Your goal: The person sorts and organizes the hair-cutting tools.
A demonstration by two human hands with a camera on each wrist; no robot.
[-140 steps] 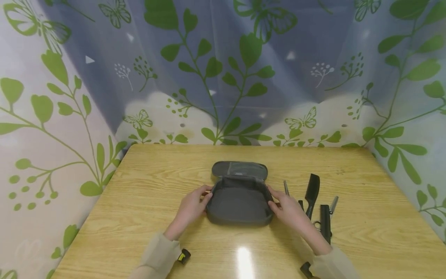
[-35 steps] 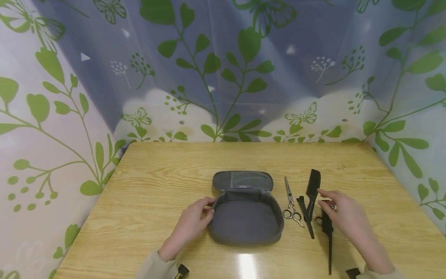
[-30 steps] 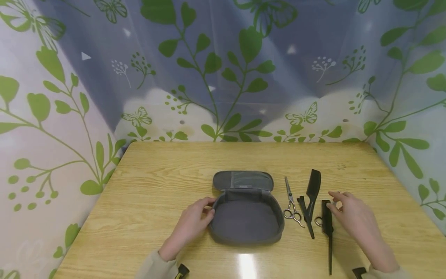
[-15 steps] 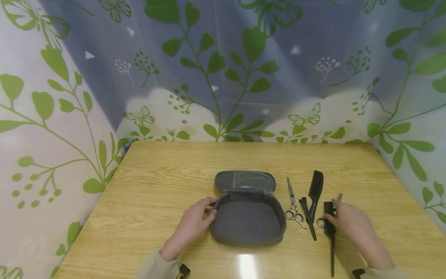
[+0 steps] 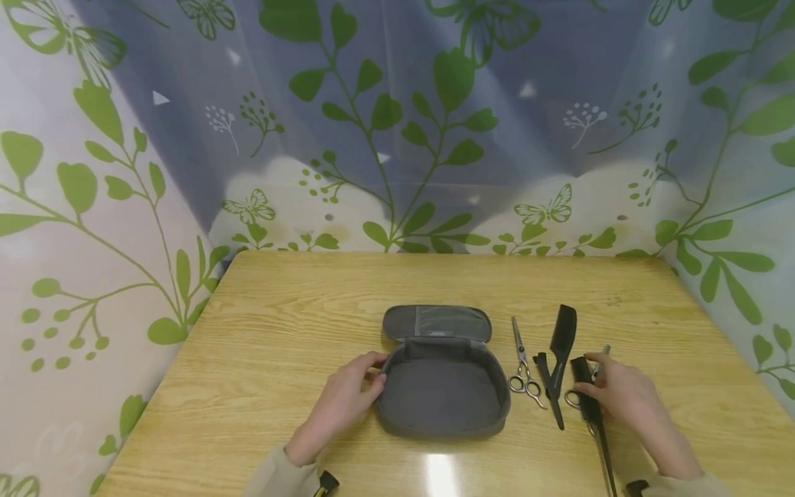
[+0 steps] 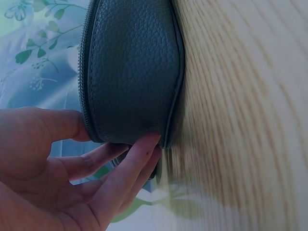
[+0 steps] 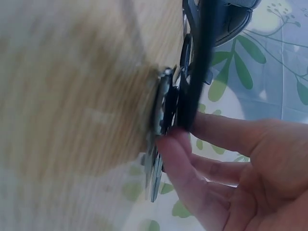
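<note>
An open grey pouch (image 5: 441, 390) lies mid-table with its lid flap (image 5: 437, 322) folded back. My left hand (image 5: 371, 371) grips the pouch's left rim; in the left wrist view its thumb and fingers (image 6: 144, 144) pinch the pouch's side (image 6: 132, 72). My right hand (image 5: 586, 388) pinches a black tail comb (image 5: 593, 414), which lies tilted with its thin tail pointing towards me. The right wrist view shows this hand (image 7: 180, 132) holding the comb (image 7: 199, 72), with metal scissors (image 7: 161, 113) right behind it.
On the wooden table (image 5: 298, 310), right of the pouch, lie silver scissors (image 5: 524, 364), a wide black comb (image 5: 562, 338) and a narrow black clip (image 5: 548, 390). A second pair of scissors (image 5: 573, 398) is partly hidden under my right hand. Leaf-patterned curtains (image 5: 397, 138) surround the table.
My right hand came down from above the tools onto the tail comb and took hold of it. The comb has swung so its tail angles rightwards. My left hand stayed on the pouch.
</note>
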